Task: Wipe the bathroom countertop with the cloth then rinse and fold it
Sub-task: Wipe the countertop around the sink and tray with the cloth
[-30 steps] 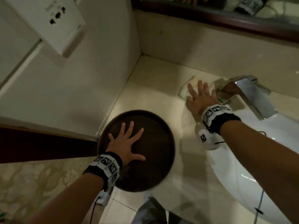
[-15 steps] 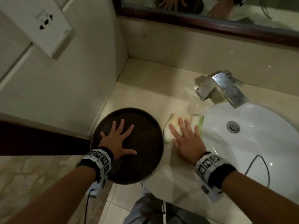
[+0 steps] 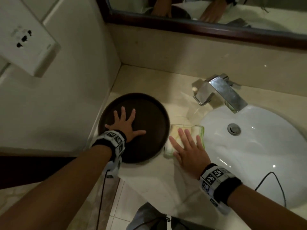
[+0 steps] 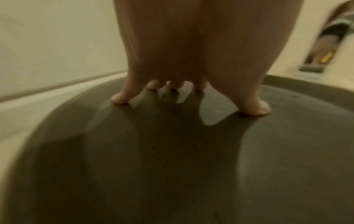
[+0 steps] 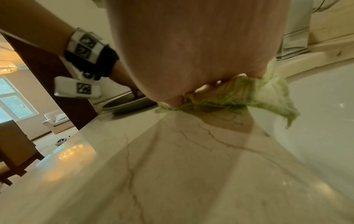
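Note:
A pale yellow cloth with green edging [image 3: 186, 130] [image 5: 268, 97] lies flat on the beige marble countertop [image 3: 149, 178] [image 5: 172, 166], between a dark round tray and the sink. My right hand [image 3: 186, 145] [image 5: 191, 60] presses on the cloth with straight, spread fingers; one cloth corner hangs over the basin rim. My left hand [image 3: 126, 123] [image 4: 191, 60] rests flat on the dark round tray [image 3: 146, 146] [image 4: 172, 166], its fingers splayed and fingertips touching the surface.
A white oval sink [image 3: 259, 150] with a metal drain [image 3: 233, 128] fills the right side, and a chrome tap [image 3: 221, 92] stands behind it. A mirror [image 3: 216, 10] runs along the back wall. A wall socket [image 3: 25, 40] sits on the left wall.
My right hand has slid the cloth from beside the tap toward me along the countertop, to the gap between tray and sink. My left hand stays flat on the tray.

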